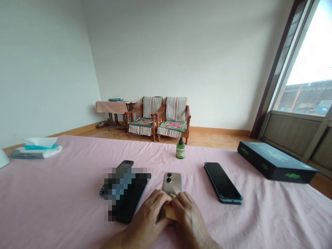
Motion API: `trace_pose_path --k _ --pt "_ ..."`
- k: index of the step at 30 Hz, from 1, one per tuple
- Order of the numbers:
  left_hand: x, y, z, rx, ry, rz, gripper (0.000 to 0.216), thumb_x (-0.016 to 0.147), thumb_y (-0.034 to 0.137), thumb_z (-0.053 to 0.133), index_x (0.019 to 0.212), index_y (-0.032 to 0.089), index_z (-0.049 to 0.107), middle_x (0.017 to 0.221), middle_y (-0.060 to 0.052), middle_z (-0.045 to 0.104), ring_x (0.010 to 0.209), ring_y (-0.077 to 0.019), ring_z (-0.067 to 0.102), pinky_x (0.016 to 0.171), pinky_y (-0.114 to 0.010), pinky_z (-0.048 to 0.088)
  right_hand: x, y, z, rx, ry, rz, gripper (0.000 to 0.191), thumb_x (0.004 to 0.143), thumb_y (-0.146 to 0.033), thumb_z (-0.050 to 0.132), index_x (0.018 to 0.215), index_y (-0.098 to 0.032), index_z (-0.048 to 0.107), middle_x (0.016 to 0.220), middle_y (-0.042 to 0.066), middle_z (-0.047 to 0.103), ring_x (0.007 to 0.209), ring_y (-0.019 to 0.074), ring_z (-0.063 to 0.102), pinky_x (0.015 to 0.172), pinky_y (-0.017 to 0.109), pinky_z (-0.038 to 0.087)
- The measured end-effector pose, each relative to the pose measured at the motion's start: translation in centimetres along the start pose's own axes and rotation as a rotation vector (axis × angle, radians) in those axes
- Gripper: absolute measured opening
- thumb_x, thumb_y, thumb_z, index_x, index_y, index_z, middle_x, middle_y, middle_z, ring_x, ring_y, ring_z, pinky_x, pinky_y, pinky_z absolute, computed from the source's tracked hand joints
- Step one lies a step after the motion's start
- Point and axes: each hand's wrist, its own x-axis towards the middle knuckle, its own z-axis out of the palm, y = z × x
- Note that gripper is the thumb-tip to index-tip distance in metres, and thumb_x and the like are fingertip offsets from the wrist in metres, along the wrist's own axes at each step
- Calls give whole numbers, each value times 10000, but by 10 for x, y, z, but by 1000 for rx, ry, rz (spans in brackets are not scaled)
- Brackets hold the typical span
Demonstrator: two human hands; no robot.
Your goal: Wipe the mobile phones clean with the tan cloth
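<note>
Closely together, the left hand (149, 214) and right hand (190, 214) are curled at the near end of the silver phone (173, 182); a tan piece (171, 212) is seen between them, but whether it is gripped cannot be told. Left of the silver phone, a black phone (131, 204) is laid; to its right, a dark phone (223, 183); beyond it, a green bottle (181, 152) is stood upright.

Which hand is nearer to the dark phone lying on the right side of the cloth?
Right. The right hand is to the left of the dark phone, apart from it; the left hand is farther left, on the right hand's far side.
</note>
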Motion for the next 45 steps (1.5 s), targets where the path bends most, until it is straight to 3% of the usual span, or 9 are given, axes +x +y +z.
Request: trace_pose_path --k 7,10,14,19,24,27,33,39,45 --pt "2 -13 -15 62 68 -65 244 703 -9 418 745 182 563 775 -11 579 764 -166 564 687 -254 431 -4 12 -3 11 11 41 254 723 -4 570 805 -234 639 853 33 628 819 210 559 673 285 423" --pt "1 -8 -18 69 20 -45 387 601 -12 438 896 198 573 946 -28 599 924 -192 560 824 -288 446 -4 13 -2 -4 18 20 249 765 -16 534 767 -240 643 837 35 628 811 201 559 661 275 424" --pt "0 1 -11 107 -81 48 669 487 3 481 1112 232 554 1179 -36 566 1123 -238 483 1025 -364 353 -2 11 4 -53 61 3 235 727 -18 565 778 -236 637 822 45 625 766 212 559 633 287 424" --pt "0 0 -1 117 -72 67 527 691 -10 444 1137 221 601 1087 -54 629 1053 -224 534 954 -368 422 -1 1 -2 -25 38 5 243 758 -30 556 856 -233 645 845 47 618 783 210 549 665 294 430" --pt "2 3 -3 126 -73 101 263 847 84 460 949 186 680 945 -73 658 922 -216 579 814 -324 476 -4 -13 -21 89 28 -28 265 712 -9 508 850 -207 617 871 44 595 810 202 524 735 318 427" --pt "3 3 -4 119 -63 116 245 874 106 483 979 208 680 978 -53 661 939 -198 583 826 -307 480 -6 -13 -25 201 39 18 266 703 -19 497 861 -195 618 850 37 576 797 184 537 709 287 435" --pt "-4 0 2 204 -11 195 226 874 135 508 1006 182 685 1074 -93 671 1052 -234 581 948 -395 463 -15 8 -23 269 121 316 238 786 -72 471 854 -173 675 793 36 585 638 135 562 578 236 422" --pt "-11 12 5 227 -43 121 189 838 73 529 917 175 666 952 -75 675 922 -220 619 835 -348 506 -24 25 -31 261 181 312 327 702 28 441 805 -152 693 757 41 612 665 145 588 595 234 416" --pt "20 4 8 258 -42 76 215 856 62 458 873 185 633 856 -43 655 836 -199 614 765 -312 496 -23 26 -33 265 183 299 336 689 41 452 803 -148 705 741 37 619 660 140 596 599 227 418"
